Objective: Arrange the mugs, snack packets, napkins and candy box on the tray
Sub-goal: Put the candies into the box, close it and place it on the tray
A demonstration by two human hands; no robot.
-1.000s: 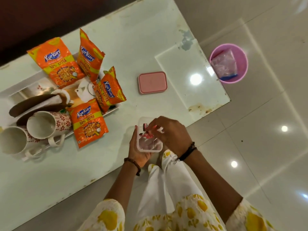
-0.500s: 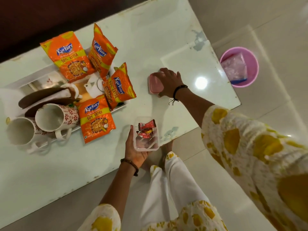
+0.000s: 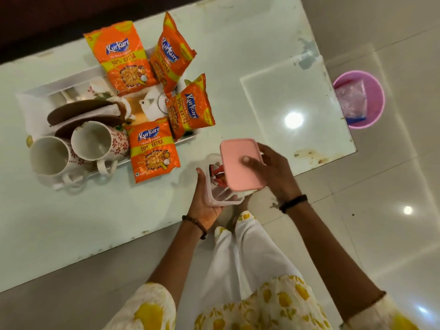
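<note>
My left hand (image 3: 204,198) holds a clear candy box (image 3: 220,194) with red sweets inside, at the table's front edge. My right hand (image 3: 273,171) grips the pink lid (image 3: 235,163) and holds it tilted over the box, covering most of it. On the white tray (image 3: 57,88) at the left lie two white mugs with red flowers (image 3: 95,141) (image 3: 48,156) on their sides, folded brown and white napkins (image 3: 81,110) and several orange Kurkure snack packets (image 3: 123,60). One packet (image 3: 153,150) hangs over the tray's near rim.
A small white teapot (image 3: 152,106) stands in the tray among the packets. The pale table (image 3: 238,55) has a glass panel (image 3: 292,106) at its right end. A pink bucket (image 3: 371,103) with a plastic bag stands on the tiled floor beyond that end.
My right hand left the box, reached out to the pink lid on the table, picked it up and brought it back over the box. My left hand kept holding the box.
</note>
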